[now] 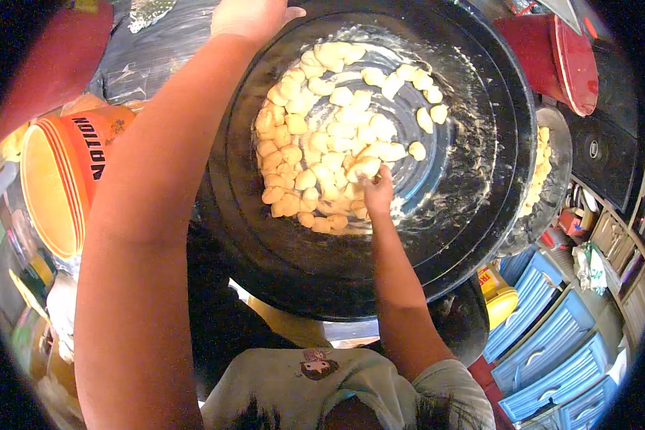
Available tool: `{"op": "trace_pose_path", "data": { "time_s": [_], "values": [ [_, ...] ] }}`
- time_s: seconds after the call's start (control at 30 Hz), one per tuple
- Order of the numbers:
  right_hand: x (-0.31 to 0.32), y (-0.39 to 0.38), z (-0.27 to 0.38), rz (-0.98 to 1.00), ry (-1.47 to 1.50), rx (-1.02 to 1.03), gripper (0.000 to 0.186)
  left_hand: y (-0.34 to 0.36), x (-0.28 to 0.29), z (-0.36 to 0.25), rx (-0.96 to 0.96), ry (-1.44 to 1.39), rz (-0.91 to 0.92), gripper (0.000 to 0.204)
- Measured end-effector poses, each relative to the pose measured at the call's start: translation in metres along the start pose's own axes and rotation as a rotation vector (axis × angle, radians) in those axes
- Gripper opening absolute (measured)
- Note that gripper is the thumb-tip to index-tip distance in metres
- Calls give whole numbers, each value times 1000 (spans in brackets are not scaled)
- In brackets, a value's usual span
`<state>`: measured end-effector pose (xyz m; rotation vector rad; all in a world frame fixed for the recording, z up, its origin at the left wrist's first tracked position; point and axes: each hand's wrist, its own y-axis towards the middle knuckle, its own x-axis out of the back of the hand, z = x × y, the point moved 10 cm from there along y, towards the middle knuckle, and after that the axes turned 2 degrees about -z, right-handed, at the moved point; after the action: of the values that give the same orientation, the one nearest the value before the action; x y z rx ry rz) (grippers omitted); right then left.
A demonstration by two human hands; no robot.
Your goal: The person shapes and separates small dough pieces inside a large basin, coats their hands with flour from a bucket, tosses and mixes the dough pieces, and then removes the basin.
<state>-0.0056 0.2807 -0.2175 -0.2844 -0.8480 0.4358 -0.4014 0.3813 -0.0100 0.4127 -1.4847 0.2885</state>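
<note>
One pale dough piece [365, 168] pinched between thumb and fingers of right hand [380, 193]. Many more dough lumps [287, 154] in wide black basin [301, 283], bunched toward left and middle, few strung out at upper right; white powder [408, 204] smeared across base. Left hand [254, 18] at far left rim, partly cut off by top edge; cannot tell whether gripping. Beyond: stacked orange buckets [54, 190] at left, second basin [557, 161] holding yellow pieces [540, 168] and blue drawers [545, 340] at right.
</note>
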Motion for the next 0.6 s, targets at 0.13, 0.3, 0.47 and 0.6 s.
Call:
{"op": "trace_pose_path", "data": {
  "time_s": [0.13, 0.3, 0.47, 0.6],
  "values": [
    [52, -6, 30, -181, 138, 58, 34, -5, 19, 1, 66, -169, 200, 61],
    [106, 4, 45, -137, 484, 4, 29, -5, 17, 2, 64, -165, 168, 62],
    [129, 27, 31, -233, 753, -187, 48, -8, 15, 6, 92, -180, 183, 63],
    [28, 13, -23, 111, 148, -69, 51, -5, 13, -4, 61, -165, 187, 63]
  ]
}}
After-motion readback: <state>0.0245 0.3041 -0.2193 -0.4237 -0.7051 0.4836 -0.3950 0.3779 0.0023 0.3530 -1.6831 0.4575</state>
